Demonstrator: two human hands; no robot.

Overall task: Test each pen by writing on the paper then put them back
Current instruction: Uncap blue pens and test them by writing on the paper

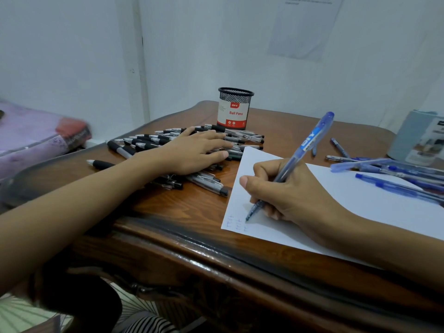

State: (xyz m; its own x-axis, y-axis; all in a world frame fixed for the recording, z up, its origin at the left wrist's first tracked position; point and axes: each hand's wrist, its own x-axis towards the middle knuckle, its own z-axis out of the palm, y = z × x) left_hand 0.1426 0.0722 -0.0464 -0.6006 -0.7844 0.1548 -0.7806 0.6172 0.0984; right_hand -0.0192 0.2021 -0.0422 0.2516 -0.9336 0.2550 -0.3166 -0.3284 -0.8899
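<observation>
Brown wood: the table (192, 212) is dark and glossy, with a rounded, moulded near edge.
paper (348, 200): a smooth white sheet, flat on the right part of the table; small blue marks (237, 222) stand at its near left corner.
blue pen (305, 150): a slim translucent plastic barrel with a blue and white label, tilted; its tip touches the paper just beside the marks.
right hand (283, 188): the thumb and curled fingers pinch the lower barrel of the blue pen; the hand rests on the paper.
left hand (192, 152): palm down on the black pens, fingers straight and a little spread.
black pens (144, 140): a loose heap of black and silver barrels, just left of the paper.
blue pens (396, 179): a loose group at the right, some lying on the paper.
cup (235, 108): round, of black wire mesh, with a red and white label "Ball Pens"; upright, just beyond the black pens.
box (420, 138): pale blue, blurred, at the far right.
</observation>
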